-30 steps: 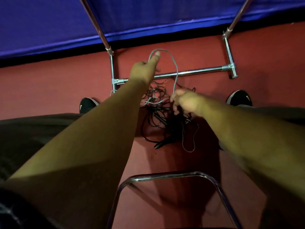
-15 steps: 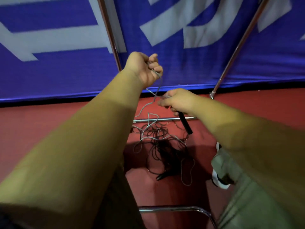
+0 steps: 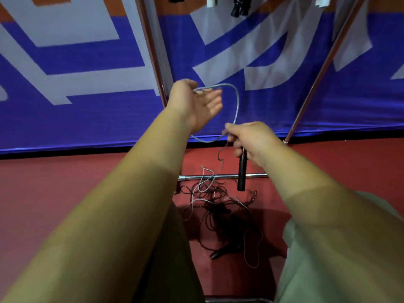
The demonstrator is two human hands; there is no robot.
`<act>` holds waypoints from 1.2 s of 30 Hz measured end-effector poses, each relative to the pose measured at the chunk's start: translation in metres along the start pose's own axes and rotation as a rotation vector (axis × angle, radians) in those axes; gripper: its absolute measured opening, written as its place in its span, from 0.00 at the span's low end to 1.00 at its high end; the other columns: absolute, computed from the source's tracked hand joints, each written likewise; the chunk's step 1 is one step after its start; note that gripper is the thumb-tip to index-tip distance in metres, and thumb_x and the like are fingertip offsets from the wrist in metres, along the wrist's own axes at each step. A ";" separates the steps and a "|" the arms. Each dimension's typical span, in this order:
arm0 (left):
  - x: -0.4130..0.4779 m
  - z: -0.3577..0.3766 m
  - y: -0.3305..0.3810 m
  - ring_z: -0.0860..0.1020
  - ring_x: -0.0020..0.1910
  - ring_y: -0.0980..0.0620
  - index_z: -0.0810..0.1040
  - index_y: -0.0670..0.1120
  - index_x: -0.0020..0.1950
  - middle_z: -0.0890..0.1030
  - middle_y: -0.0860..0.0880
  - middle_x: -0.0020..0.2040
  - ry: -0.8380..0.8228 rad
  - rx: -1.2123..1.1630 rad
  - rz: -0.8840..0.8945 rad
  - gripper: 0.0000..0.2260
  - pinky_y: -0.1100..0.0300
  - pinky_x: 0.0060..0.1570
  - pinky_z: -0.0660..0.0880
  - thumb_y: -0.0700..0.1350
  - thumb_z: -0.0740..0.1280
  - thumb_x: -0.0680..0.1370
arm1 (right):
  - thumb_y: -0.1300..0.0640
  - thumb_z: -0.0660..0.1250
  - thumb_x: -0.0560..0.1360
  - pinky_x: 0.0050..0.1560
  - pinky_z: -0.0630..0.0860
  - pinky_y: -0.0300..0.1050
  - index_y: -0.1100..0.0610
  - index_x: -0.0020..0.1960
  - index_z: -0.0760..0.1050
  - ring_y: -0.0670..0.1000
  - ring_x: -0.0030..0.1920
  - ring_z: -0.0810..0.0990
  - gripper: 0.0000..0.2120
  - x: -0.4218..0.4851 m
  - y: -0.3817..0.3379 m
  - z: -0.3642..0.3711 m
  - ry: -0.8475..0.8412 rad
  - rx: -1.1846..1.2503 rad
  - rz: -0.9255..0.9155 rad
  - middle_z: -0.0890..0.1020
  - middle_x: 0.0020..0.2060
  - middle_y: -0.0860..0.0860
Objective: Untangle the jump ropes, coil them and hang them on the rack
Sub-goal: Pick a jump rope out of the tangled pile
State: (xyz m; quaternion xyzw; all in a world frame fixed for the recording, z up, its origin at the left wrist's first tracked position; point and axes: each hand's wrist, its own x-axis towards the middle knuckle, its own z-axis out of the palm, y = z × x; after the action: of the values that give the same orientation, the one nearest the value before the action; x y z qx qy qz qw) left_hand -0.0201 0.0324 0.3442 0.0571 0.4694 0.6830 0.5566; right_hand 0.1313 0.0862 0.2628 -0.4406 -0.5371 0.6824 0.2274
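Note:
A thin grey jump rope [image 3: 237, 103] loops through the air between my two hands. My left hand [image 3: 197, 103] is raised palm up with fingers spread, and the loop lies over its fingers. Lower and to the right, my right hand [image 3: 249, 139] grips the rope's black handle [image 3: 242, 171], which hangs downward, and pinches the cord at its top. The rest of this cord trails down into a tangle of dark and grey ropes [image 3: 220, 206] on the red floor. Another black handle [image 3: 218, 253] lies at the tangle's near edge.
The rack's chrome base bar [image 3: 223, 176] crosses the floor behind the tangle, and its two uprights [image 3: 153, 51] [image 3: 323, 62] rise against a blue and white banner [image 3: 87, 84]. Dark items [image 3: 239, 6] hang at the top edge. A chrome chair frame [image 3: 238, 300] sits at the bottom.
Both hands rose from the floor tangle. My left hand went from a curled grip to an open palm with the loop over it. My right hand now holds the black handle higher.

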 end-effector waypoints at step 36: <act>0.055 -0.013 -0.025 0.81 0.40 0.51 0.75 0.36 0.44 0.80 0.42 0.37 0.106 0.098 -0.139 0.08 0.58 0.31 0.83 0.35 0.64 0.84 | 0.51 0.58 0.87 0.35 0.79 0.49 0.46 0.61 0.80 0.45 0.23 0.67 0.12 0.031 -0.024 -0.021 -0.058 -0.083 0.431 0.67 0.28 0.47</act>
State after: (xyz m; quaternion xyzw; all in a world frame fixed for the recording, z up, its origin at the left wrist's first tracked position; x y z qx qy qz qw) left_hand -0.0310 0.0681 0.2946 0.0154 0.5338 0.6212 0.5736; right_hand 0.1288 0.1296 0.2737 -0.5346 -0.4643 0.7049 0.0424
